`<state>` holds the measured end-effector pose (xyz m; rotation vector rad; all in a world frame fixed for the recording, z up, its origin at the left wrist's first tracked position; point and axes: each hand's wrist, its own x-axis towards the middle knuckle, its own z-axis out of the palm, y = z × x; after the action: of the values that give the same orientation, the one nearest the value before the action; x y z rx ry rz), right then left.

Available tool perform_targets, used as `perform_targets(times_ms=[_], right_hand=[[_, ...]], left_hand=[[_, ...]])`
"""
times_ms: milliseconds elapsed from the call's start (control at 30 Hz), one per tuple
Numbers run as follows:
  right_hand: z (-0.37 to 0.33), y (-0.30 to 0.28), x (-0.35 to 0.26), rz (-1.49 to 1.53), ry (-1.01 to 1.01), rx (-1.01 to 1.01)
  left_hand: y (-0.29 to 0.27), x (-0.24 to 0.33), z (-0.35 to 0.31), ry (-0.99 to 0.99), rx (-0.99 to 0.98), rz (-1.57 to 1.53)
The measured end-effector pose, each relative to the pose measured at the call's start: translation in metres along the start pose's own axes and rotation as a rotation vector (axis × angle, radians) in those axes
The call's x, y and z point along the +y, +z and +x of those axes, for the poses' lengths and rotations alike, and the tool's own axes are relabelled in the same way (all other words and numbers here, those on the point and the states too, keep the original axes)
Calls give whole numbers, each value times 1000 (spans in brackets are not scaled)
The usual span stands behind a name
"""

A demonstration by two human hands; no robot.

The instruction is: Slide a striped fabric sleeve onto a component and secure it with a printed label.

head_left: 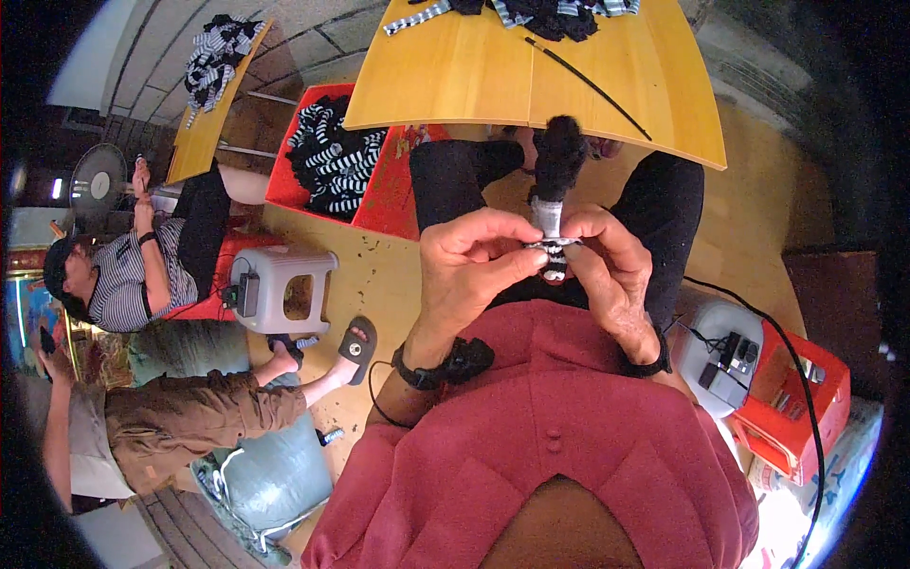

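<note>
Wide fisheye's on my head, staring down at my left hand (464, 270) and right hand (614, 270), pretty close up.

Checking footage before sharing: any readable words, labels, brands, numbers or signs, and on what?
No text clear enough to quote.
Red box: yellowish marks on its side, too blurred.
Slipper: pale round emblem, too small.
White bag, lower right: blue marks, too blurred.
Held striped piece: stripes only, no lettering visible.
</note>
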<state>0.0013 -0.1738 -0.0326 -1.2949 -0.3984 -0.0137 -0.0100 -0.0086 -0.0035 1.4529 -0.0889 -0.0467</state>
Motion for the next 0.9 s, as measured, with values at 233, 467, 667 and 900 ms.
perform_targets(times_ms=[233, 467, 667, 900], right_hand=[[-7, 0, 4, -16, 92, 26], [0, 0, 4, -172, -79, -27], [-2, 9, 9, -183, -95, 60], [4, 8, 12, -147, -161, 129]], left_hand=[[5, -1, 1, 211, 18, 68], [3, -9, 7, 128, -2, -109], [-2, -15, 11, 33, -16, -313], [-9, -18, 11, -132, -224, -620]])
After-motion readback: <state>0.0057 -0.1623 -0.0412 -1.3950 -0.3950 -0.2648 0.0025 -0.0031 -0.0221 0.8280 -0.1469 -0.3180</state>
